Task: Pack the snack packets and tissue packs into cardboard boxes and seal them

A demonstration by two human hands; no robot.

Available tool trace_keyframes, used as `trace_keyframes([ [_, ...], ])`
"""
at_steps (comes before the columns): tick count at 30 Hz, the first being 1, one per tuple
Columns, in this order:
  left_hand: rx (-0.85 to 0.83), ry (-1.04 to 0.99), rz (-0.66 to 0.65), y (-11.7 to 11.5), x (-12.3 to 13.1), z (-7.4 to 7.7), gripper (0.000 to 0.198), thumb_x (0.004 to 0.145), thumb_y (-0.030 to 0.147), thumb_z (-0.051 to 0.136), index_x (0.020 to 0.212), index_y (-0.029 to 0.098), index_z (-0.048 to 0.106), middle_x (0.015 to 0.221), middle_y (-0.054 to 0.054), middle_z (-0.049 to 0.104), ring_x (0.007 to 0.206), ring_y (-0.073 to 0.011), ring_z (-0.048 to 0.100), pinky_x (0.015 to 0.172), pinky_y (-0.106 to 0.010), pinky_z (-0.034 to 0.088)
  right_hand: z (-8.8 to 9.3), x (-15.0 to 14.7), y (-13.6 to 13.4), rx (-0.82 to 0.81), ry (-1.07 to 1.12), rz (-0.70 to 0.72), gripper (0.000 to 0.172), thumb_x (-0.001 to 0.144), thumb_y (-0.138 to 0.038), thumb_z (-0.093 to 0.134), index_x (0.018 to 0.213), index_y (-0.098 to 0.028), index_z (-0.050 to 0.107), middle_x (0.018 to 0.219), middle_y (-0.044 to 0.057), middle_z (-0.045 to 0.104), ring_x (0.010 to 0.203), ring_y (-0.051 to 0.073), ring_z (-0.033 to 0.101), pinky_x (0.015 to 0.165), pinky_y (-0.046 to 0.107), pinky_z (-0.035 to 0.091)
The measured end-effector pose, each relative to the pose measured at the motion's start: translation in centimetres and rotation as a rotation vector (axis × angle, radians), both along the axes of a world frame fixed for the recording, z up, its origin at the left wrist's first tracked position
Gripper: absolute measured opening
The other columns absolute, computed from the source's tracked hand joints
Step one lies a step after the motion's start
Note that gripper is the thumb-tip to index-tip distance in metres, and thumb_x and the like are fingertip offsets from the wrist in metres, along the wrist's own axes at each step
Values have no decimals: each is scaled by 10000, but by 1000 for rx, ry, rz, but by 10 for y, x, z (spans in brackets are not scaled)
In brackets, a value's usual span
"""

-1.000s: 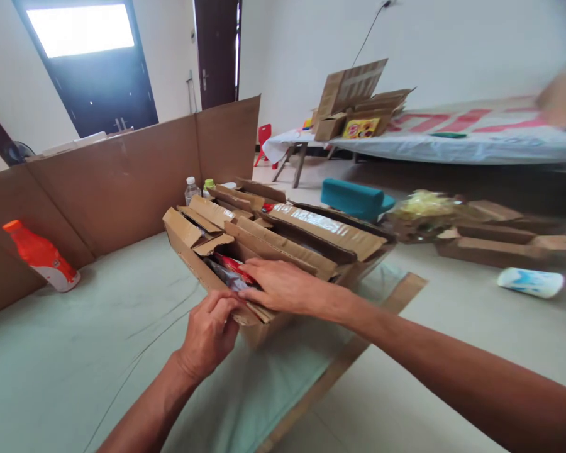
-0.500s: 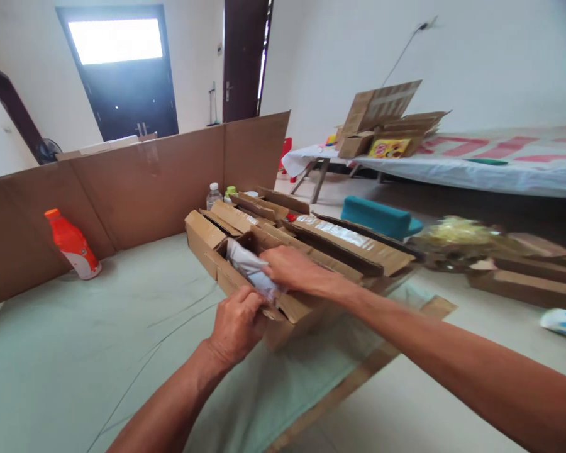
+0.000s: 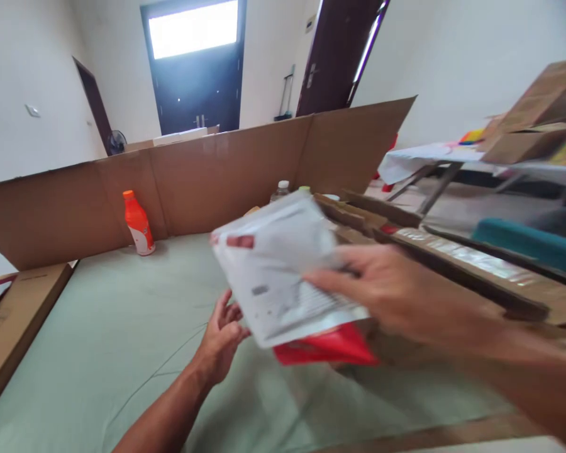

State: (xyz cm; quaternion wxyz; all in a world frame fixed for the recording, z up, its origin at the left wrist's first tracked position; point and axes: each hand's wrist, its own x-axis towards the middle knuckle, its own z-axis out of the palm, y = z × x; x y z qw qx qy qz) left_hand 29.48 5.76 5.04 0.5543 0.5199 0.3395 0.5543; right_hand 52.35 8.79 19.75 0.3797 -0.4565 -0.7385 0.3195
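My right hand (image 3: 382, 286) pinches a white foil pouch (image 3: 283, 270) by its right side, in the air over the table. Small print and a dark red patch mark the pouch. A red packet or red lower part (image 3: 321, 346) shows beneath its bottom edge; I cannot tell which. Just left of the pouch, my left hand (image 3: 221, 340) is open, fingers apart, close to the pouch's edge. Whether a fingertip touches it is unclear. Behind my right hand stand the open cardboard boxes (image 3: 471, 267), partly hidden by the hand and the pouch.
An orange bottle (image 3: 139, 223) stands on the pale green tablecloth (image 3: 179, 283) at the back left. A tall cardboard panel (image 3: 236, 176) lines the far edge. A flat carton (image 3: 23, 327) lies at left. Bottle tops (image 3: 283, 187) show behind the pouch.
My right hand has lifted the white pouch out of the cardboard box. My left hand has let go of the box edge and opened. The view has swung left.
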Motion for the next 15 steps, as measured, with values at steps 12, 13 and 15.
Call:
trace_keyframes([
  [12,-920,-460,418,-53,-43,-15,556,855,109,685,1391,88,542,913,-116,814,909,-312,793,887,-439,629,-90,-104,12,-330,-136,303,161,695,-314,688,670,-179,603,643,-32,581,640,131,509,578,232,377],
  [13,-940,-451,417,-46,-43,-12,540,871,103,661,1393,64,529,872,-123,808,862,-314,796,844,-440,640,-80,-94,11,-278,-133,277,182,727,-353,698,755,-179,653,714,-11,639,686,147,544,620,245,407],
  [15,-951,-443,403,-24,-49,1,507,890,103,628,1384,47,526,822,-124,794,792,-310,793,776,-435,652,-57,-62,12,-116,-102,181,291,827,-443,648,940,-182,706,870,39,720,782,177,605,713,280,462],
])
